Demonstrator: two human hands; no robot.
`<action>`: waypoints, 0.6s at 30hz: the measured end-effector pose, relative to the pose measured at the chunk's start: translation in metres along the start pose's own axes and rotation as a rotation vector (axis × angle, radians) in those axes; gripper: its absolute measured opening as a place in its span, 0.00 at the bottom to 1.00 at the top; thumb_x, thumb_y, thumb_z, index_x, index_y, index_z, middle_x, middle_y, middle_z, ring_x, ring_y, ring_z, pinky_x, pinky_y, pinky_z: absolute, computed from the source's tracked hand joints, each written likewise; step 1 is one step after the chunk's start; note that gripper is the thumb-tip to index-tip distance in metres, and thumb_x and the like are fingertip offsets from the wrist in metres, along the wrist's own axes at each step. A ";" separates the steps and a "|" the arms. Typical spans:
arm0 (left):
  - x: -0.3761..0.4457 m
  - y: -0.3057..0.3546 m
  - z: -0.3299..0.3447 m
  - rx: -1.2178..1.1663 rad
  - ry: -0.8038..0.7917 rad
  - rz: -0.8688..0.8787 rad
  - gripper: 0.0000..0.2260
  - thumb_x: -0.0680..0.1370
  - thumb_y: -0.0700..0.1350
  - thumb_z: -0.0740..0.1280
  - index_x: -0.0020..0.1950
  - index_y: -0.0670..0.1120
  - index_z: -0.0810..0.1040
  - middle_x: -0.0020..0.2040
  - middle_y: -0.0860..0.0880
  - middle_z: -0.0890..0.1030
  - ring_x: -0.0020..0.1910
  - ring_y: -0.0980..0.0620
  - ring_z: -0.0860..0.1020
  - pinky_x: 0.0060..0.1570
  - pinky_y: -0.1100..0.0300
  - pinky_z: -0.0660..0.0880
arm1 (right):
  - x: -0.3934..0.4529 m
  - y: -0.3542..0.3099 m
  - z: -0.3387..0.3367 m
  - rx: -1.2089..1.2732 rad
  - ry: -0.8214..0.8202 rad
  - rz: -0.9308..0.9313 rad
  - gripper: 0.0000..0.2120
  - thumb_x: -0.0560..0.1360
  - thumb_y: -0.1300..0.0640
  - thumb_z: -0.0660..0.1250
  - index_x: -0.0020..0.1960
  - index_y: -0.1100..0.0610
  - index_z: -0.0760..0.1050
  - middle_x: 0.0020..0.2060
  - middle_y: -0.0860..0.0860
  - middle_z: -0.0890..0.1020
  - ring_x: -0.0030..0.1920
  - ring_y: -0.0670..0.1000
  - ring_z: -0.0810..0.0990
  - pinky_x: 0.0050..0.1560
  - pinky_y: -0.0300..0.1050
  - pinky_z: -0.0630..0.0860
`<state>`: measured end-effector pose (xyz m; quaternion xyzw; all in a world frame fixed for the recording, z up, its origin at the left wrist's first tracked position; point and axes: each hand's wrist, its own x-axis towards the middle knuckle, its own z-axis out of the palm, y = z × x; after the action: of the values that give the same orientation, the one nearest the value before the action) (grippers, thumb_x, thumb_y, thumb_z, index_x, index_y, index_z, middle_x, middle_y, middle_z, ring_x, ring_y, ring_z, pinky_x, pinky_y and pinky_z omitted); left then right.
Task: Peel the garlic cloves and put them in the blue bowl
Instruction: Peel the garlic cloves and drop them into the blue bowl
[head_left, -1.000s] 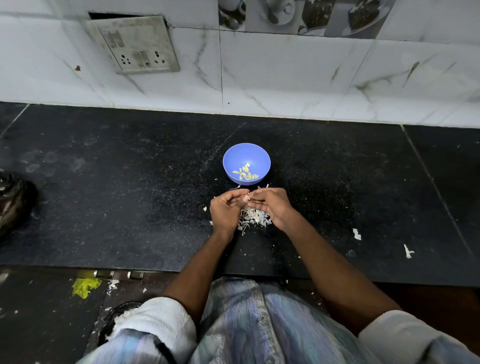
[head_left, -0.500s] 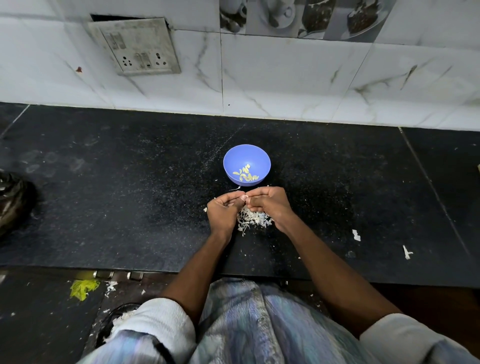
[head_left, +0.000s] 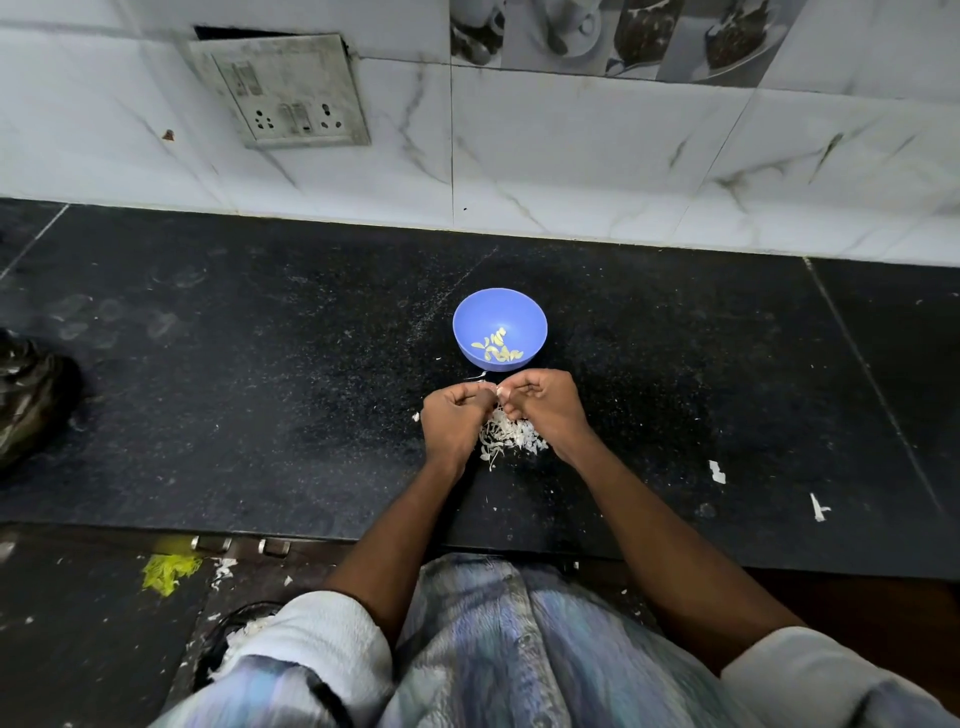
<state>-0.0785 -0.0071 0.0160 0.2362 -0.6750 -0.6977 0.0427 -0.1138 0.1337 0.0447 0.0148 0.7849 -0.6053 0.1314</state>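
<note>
Several pale peeled cloves (head_left: 496, 349) (yellowish) lie in blue bowl (head_left: 470, 332).

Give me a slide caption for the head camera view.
Both hands peel a garlic clove beside the round blue plastic bowl.

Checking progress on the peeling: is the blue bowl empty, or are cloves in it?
Not empty: the blue bowl stands upright with several pale peeled cloves at its bottom.

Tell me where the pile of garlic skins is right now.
In the head view, the pile of skins lies on the black counter between the two wrists, just below both hands and nearer the person than the blue bowl.
</note>
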 end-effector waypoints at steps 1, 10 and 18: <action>0.001 -0.001 0.000 0.009 -0.002 0.009 0.03 0.77 0.40 0.75 0.46 0.45 0.89 0.38 0.45 0.88 0.35 0.54 0.81 0.40 0.58 0.79 | 0.001 0.001 0.000 -0.008 0.003 -0.004 0.03 0.76 0.70 0.72 0.48 0.65 0.84 0.39 0.62 0.86 0.34 0.51 0.82 0.38 0.42 0.82; -0.003 0.000 -0.003 0.296 0.001 0.191 0.04 0.76 0.47 0.79 0.44 0.48 0.90 0.33 0.55 0.85 0.30 0.62 0.79 0.35 0.63 0.78 | 0.003 0.002 -0.001 -0.088 0.030 -0.042 0.05 0.77 0.69 0.72 0.48 0.62 0.85 0.37 0.55 0.87 0.35 0.52 0.84 0.40 0.44 0.84; -0.007 0.004 -0.006 0.375 0.001 0.250 0.03 0.74 0.46 0.79 0.41 0.49 0.88 0.33 0.56 0.85 0.34 0.54 0.85 0.39 0.53 0.84 | 0.002 0.000 -0.001 -0.135 -0.005 -0.062 0.05 0.77 0.69 0.72 0.48 0.61 0.86 0.37 0.54 0.87 0.35 0.48 0.84 0.39 0.39 0.81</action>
<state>-0.0711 -0.0101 0.0219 0.1550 -0.8168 -0.5493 0.0846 -0.1159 0.1345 0.0445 -0.0199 0.8236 -0.5550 0.1153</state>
